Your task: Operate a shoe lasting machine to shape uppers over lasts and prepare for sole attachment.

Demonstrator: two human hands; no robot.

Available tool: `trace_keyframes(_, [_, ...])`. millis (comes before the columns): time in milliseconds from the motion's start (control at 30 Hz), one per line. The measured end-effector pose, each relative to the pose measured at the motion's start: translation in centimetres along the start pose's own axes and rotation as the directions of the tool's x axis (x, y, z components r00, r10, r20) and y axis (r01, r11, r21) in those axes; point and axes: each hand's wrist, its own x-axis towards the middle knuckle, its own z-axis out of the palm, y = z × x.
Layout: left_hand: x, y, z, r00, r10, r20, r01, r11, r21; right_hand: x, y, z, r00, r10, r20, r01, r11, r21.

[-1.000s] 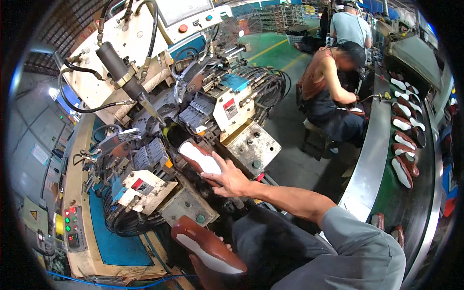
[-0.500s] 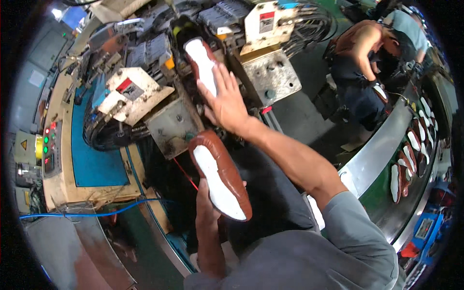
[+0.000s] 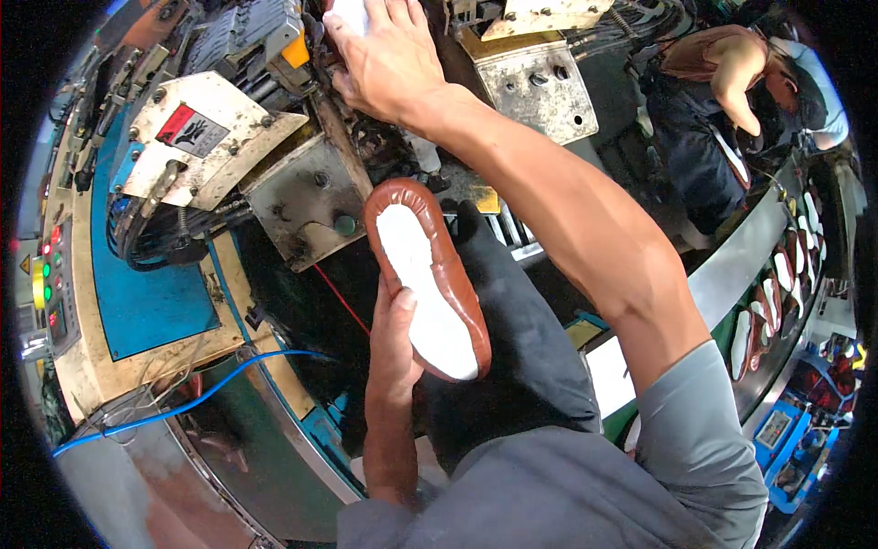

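My left hand (image 3: pixel 393 340) is closed around a brown shoe (image 3: pixel 460 291), its white sole facing up and my thumb lying on the sole's edge. The shoe is held tilted above my lap, toe end away from me. At the top edge, my right hand (image 3: pixel 389 69) lies spread over a second shoe (image 3: pixel 351 15), which sits in the machine with its white sole up. Most of that shoe is hidden by the hand or out of the picture, and some fingertips are cut off.
Machine blocks with metal plates (image 3: pixel 306 206) flank the right hand. A control panel (image 3: pixel 60 284) with lit buttons stands left, and a blue hose (image 3: pixel 219 389) crosses below it. At right, a conveyor carries several shoes (image 3: pixel 766 306). Beyond it a co-worker (image 3: pixel 700 119) bends over another shoe.
The view has shifted, with the machine moving up and left in the picture. The left hand's shoe has turned more sole-up, showing my thumb. My right hand still rests on the machine's shoe.
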Motion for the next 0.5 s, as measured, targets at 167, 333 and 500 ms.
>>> trace_keyframes(167, [1.6, 0.0, 1.5, 0.973, 0.217, -0.073, -0.177, 0.914, 0.365, 1.5, 3.1, 0.9, 0.999, -0.024, -0.027, 0.036, 0.781, 0.624])
trace_keyframes(333, [0.8, -0.5, -0.2, 0.887, 0.449, -0.109, -0.274, 0.701, 0.658, 2.3, 2.7, -0.6, 0.998, -0.022, -0.056, 0.052, 0.779, 0.625])
trace_keyframes(500, [-2.5, -2.2, -6.6, 0.777, 0.607, -0.167, -0.185, 0.474, 0.861, 1.5, 4.2, -0.7, 0.96, -0.117, -0.253, 0.266, 0.651, 0.711])
